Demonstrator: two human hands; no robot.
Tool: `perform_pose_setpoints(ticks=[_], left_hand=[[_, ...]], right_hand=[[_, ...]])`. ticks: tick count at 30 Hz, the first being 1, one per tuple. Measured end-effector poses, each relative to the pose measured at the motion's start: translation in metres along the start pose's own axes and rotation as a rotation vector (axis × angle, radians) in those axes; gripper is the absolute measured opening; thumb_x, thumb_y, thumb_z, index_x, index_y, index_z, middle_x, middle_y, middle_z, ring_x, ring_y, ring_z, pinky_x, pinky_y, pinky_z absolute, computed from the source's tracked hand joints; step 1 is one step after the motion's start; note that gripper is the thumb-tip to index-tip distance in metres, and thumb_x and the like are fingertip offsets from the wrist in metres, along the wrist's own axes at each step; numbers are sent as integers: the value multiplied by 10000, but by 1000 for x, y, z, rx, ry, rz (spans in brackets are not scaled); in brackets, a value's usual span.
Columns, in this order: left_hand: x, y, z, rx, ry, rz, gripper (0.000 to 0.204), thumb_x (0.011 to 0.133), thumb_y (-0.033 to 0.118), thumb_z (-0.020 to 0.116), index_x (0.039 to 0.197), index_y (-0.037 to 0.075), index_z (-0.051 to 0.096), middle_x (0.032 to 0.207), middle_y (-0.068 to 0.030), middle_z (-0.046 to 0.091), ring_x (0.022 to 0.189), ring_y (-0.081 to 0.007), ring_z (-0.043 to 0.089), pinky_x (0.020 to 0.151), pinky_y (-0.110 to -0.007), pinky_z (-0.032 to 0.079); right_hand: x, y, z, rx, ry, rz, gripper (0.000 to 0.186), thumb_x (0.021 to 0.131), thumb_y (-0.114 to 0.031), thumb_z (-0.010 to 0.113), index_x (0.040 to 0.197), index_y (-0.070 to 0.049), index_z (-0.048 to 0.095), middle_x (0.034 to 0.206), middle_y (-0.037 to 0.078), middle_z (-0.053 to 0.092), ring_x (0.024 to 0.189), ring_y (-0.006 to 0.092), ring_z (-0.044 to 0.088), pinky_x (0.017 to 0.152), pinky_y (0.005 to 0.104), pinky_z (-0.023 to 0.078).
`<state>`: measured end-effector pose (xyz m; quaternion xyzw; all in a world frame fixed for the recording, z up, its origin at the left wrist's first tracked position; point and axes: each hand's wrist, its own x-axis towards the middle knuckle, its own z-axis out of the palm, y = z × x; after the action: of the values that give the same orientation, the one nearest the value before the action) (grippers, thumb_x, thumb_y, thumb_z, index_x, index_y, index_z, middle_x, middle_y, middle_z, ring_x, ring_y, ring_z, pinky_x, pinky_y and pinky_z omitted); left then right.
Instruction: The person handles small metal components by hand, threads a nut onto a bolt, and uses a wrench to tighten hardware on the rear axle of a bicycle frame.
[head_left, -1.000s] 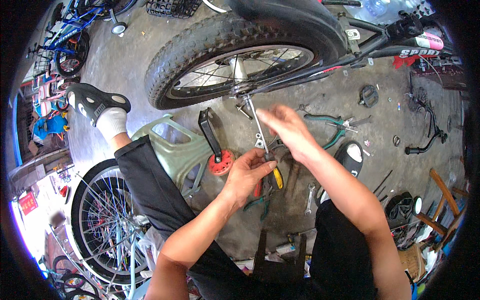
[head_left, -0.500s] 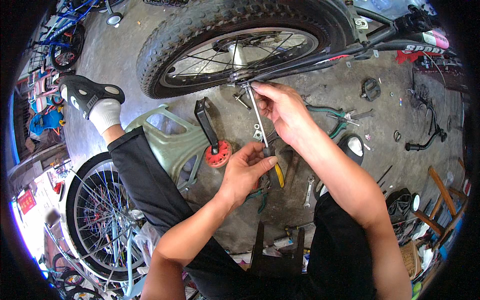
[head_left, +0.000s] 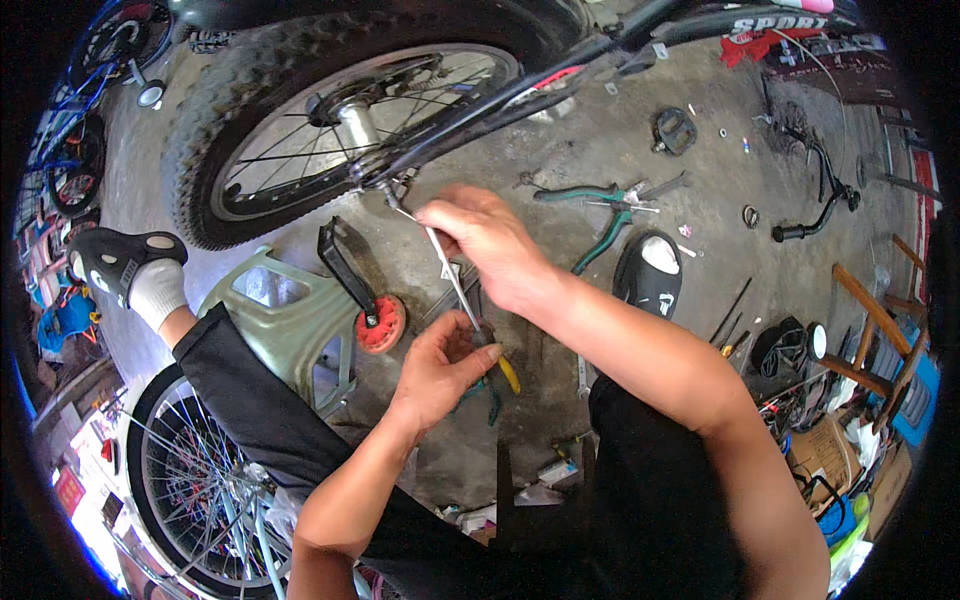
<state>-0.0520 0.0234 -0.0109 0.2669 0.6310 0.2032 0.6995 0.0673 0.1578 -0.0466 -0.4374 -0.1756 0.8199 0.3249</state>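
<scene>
A: Since the earlier frame, the view swings so that the bicycle wheel [head_left: 357, 128] lies farther left, and the right hand [head_left: 490, 240] sits slightly farther from the wheel's axle end [head_left: 368, 177]. How are the hands disposed?

B: The left hand [head_left: 440, 370], below and to the right of the wheel, closes thumb and fingers on the lower end of a slim silver rod tool [head_left: 450, 268]. The tool slants up toward the wheel. The right hand, nearer the wheel, has its fingers drawn narrow at the tool's upper part; whether they grip or merely steady it, one cannot tell.

A: Which step does this illustrate?

B: Probably the working of the rod tool at the axle end. The upper tip is partly masked, so its seating is uncertain. The next move seems to call for keeping tool and axle end aligned, the left hand controlling and the right guiding.

A: And the writing?

B: Large pale lettering [head_left: 780, 25], in capitals, runs along the black frame [head_left: 472, 118], well to the upper right of the wheel. A red sign [head_left: 70, 489], below and left of the wheel, is too small to read. So is the print on a carton [head_left: 825, 452], far to its lower right.
</scene>
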Motion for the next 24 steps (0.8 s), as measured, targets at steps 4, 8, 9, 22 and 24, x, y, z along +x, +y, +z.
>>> perform_pose_setpoints(ticks=[4, 8, 9, 22, 24], left_hand=[[-4, -21, 5, 164, -126, -69, 258, 952, 125, 729, 1153, 9, 615, 892, -8, 682, 769, -90, 621, 722, -286, 520], [1, -14, -13, 546, 41, 32, 368, 954, 196, 696, 1279, 41, 622, 930, -161, 744, 839, -241, 725, 760, -378, 556], [1, -2, -19, 671, 88, 66, 371, 958, 204, 680, 1295, 55, 625, 919, -193, 736, 851, -307, 739, 753, -406, 563], [10, 62, -49, 1535, 444, 34, 253, 868, 256, 715, 1078, 133, 783, 917, -165, 754, 876, -396, 730, 783, -486, 581], [18, 66, -56, 1505, 453, -8, 240, 854, 248, 716, 1053, 142, 800, 958, -161, 766, 898, -379, 733, 803, -481, 583]], right_hand=[[2, 11, -100, 18, 199, -138, 91, 896, -116, 720, 953, -81, 658, 859, 30, 692, 776, 121, 636, 701, 279, 501], [-50, -26, -189, 135, 272, -373, 73, 928, -90, 688, 982, -68, 644, 920, 60, 695, 785, 140, 630, 714, 297, 501], [-66, -31, -209, 109, 313, -397, 101, 949, -116, 660, 1031, -76, 615, 967, 64, 671, 827, 145, 604, 751, 307, 483], [-125, -56, -287, 39, 447, -348, 251, 957, -220, 621, 1160, -72, 627, 941, 8, 622, 805, 115, 549, 658, 276, 430], [-114, -53, -282, -381, 551, -300, 218, 949, -226, 670, 1084, -58, 638, 805, -34, 564, 687, 99, 506, 621, 284, 434]])
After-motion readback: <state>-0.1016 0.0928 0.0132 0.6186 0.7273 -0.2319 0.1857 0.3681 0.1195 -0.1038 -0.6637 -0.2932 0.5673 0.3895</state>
